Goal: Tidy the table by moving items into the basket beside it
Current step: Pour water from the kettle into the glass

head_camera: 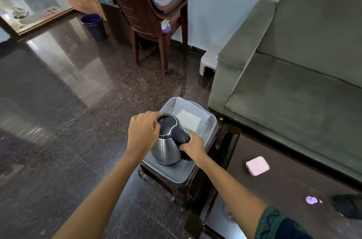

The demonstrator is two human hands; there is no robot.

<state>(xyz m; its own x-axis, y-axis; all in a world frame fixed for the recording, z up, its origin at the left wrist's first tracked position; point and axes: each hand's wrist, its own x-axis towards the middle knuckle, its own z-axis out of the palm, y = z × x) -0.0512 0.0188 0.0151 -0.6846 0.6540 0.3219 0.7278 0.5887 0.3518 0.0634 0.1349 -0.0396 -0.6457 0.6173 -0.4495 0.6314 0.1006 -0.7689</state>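
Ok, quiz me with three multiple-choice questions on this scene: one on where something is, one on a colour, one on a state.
1. Where is the electric kettle? A on a stove; B in the grey basket; C in a sink.
2. What colour is the small square box on the table? A green; B yellow; C pink.
3. How is the kettle's lid? A shut; B flipped up; C taken off.
Answers: 1 B, its base sits between the basket's walls. 2 C, its top is plainly pink. 3 A, the black lid sits flush on the steel body.
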